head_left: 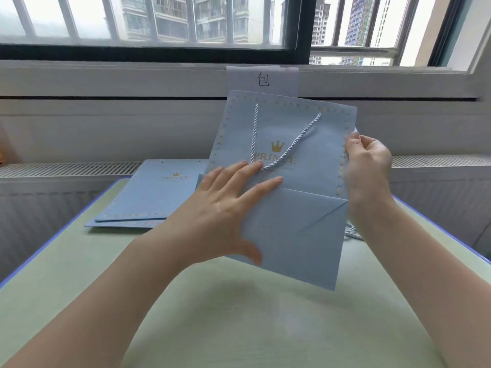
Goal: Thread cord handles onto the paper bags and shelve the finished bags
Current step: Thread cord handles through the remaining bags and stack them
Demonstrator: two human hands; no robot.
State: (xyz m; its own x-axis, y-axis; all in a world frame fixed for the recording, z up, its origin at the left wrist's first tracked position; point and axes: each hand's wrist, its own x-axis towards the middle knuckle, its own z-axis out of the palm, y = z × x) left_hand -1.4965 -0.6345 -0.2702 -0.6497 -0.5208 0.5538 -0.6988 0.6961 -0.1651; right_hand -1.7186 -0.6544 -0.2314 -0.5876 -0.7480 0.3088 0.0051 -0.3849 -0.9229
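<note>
A pale green table (pixel 79 274) with a blue edge carries the work. On its far left lies a flat stack of light blue paper bags (pixel 148 197) (gold crown print up); loose cords (pixel 352 232) lie at right.

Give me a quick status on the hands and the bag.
Left hand flat on the held bag, fingers straight. Right hand pinches its right edge. Cord handle threaded on this side. Stack of flat bags behind-left; nothing blocking.
</note>
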